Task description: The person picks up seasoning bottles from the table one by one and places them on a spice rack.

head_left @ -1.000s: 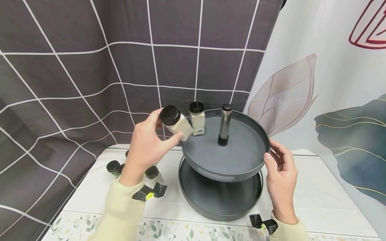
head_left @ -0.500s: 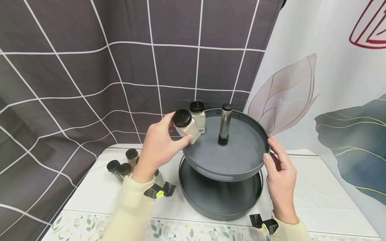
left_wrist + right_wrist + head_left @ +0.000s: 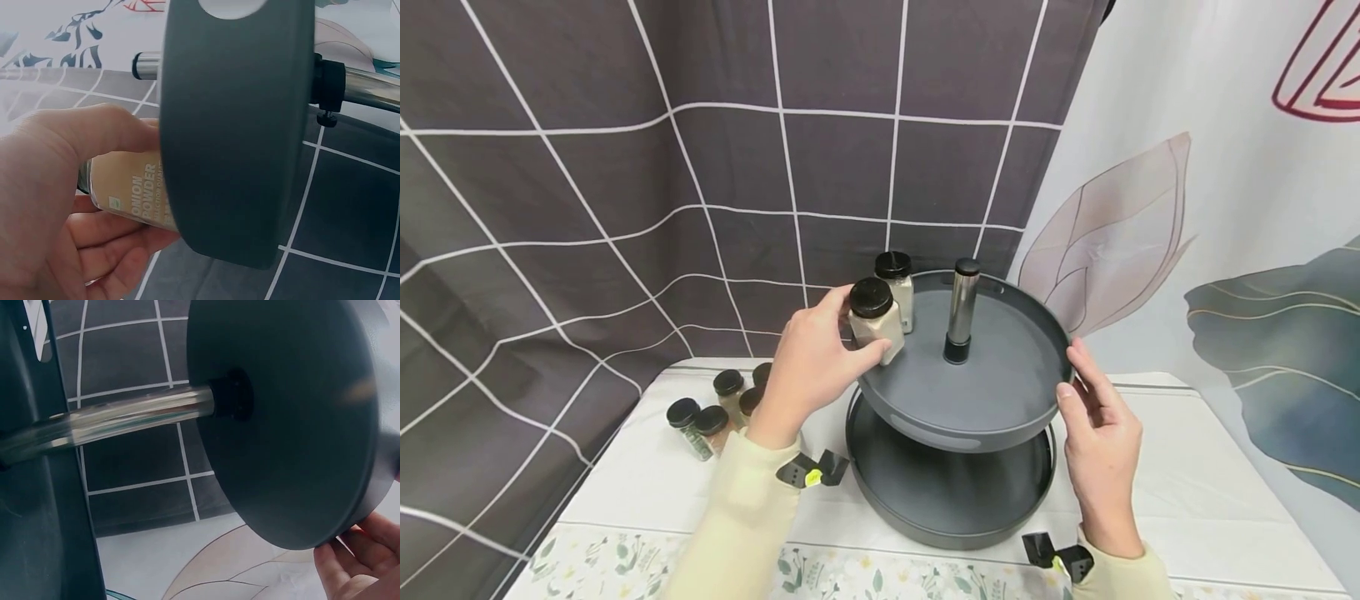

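Note:
In the head view my left hand (image 3: 816, 358) holds a black-lidded onion powder jar (image 3: 876, 325) between thumb and fingers at the left side of the upper tray (image 3: 1000, 383). Its label reads "ONION POWDER" in the left wrist view, where the tray's wall hides the jar's base. Just behind it, a second pale jar (image 3: 904, 302) stands on the tray. The tray is round and dark grey, on a metal post (image 3: 961, 308) above a lower tray (image 3: 951, 508). My right hand (image 3: 1102, 450) grips the upper tray's right rim, thumb in front and fingertips at the edge.
Several black-lidded spice jars (image 3: 688, 427) stand on the white tabletop (image 3: 640, 467) at the left, partly behind my left forearm. A dark gridded curtain (image 3: 835, 158) hangs behind the table. On the right is a white curtain (image 3: 1138, 325) with leaf prints.
My left hand has moved right and slightly down with the onion powder jar, which is now more upright and over the tray's left edge. My right hand has stayed at the rim.

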Motion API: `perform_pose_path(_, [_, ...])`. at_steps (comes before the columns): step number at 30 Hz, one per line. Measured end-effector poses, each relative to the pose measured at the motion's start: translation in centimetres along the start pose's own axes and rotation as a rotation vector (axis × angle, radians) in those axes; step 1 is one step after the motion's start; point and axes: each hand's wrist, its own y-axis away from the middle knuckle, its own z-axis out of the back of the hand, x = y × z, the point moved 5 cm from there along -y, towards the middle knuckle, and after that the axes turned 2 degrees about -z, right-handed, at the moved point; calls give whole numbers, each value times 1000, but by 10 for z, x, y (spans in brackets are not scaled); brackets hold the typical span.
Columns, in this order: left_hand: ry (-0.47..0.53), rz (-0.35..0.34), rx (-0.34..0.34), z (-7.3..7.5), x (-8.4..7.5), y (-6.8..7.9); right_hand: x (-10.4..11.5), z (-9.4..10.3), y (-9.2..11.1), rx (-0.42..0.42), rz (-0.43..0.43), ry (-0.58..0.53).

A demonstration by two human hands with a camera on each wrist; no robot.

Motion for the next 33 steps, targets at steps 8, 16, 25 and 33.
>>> perform_pose_path(8, [-1, 43, 23, -6, 2, -3, 0, 1, -1, -7, 7, 23])
perform_pose_path(16, [-12, 56, 56, -12, 3, -2, 0, 1, -1, -3, 20, 1])
perform_pose_path(25, [-26, 55, 49, -14, 3, -2, -1, 2, -2, -2, 50, 21])
perform_pose_path(33, [-16, 55, 53, -15, 4, -2, -1, 2, -2, 0, 46, 49])
